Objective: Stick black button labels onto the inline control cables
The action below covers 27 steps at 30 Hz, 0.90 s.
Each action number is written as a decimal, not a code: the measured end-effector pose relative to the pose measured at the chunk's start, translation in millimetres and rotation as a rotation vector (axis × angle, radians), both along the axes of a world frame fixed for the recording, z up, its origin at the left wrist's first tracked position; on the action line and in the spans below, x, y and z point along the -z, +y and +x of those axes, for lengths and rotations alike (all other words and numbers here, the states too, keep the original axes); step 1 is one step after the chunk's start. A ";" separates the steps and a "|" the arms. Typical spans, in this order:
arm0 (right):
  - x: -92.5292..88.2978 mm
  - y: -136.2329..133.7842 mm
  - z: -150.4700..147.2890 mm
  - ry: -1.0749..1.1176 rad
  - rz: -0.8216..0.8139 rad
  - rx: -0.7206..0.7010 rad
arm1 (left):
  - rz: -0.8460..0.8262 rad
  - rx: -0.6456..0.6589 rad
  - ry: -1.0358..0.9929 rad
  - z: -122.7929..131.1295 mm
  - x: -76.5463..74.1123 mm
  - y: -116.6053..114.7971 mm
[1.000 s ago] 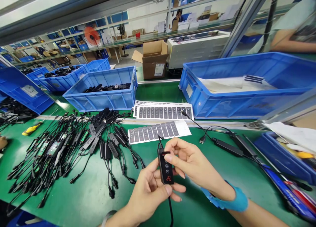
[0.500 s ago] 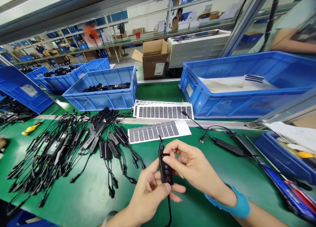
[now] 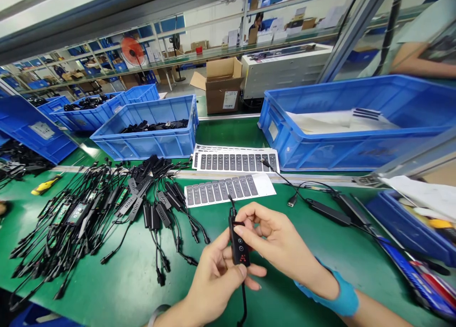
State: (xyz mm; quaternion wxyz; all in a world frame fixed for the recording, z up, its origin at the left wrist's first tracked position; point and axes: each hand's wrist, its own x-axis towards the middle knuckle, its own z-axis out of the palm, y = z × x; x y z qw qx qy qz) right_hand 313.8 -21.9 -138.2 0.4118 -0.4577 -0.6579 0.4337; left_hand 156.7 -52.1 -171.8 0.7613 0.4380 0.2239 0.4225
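Observation:
Near the front of the green bench, my left hand (image 3: 218, 275) is closed around the lower part of a small black inline cable controller (image 3: 238, 247). The controller stands nearly upright, a cable leaving each end. Its face carries a black label (image 3: 241, 241) with plus and minus marks and a red print at the bottom. With thumb and fingers pinched, my right hand (image 3: 265, 232) grips the label's upper end against the controller; the fingertips behind it are partly hidden. Just beyond lies a white sheet of grey labels (image 3: 266, 184), bare at its right end.
Many black cabled controllers (image 3: 133, 208) lie heaped to the left, some with green boards showing. More label sheets (image 3: 237, 161) sit behind. Blue bins (image 3: 153, 144) line the back. A yellow-handled screwdriver (image 3: 46, 184) lies far left; a USB cable (image 3: 292, 200) stretches to the right.
Both hands keep their hold with almost no movement. My right hand has shifted very slightly on the label.

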 end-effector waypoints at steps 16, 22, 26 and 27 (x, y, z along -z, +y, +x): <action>-7.6 0.7 -0.4 -0.034 -0.303 -0.222 | -0.008 0.013 0.027 -3.4 4.8 5.4; 2.8 5.7 -3.1 -0.011 -0.028 -0.180 | -0.035 0.051 0.090 -3.6 6.3 6.2; 2.8 5.9 1.1 0.053 -0.057 -0.136 | -0.051 0.021 0.145 -4.0 5.3 4.7; 1.9 5.1 2.1 0.059 -0.035 -0.142 | -0.033 -0.004 0.173 -4.5 5.4 4.4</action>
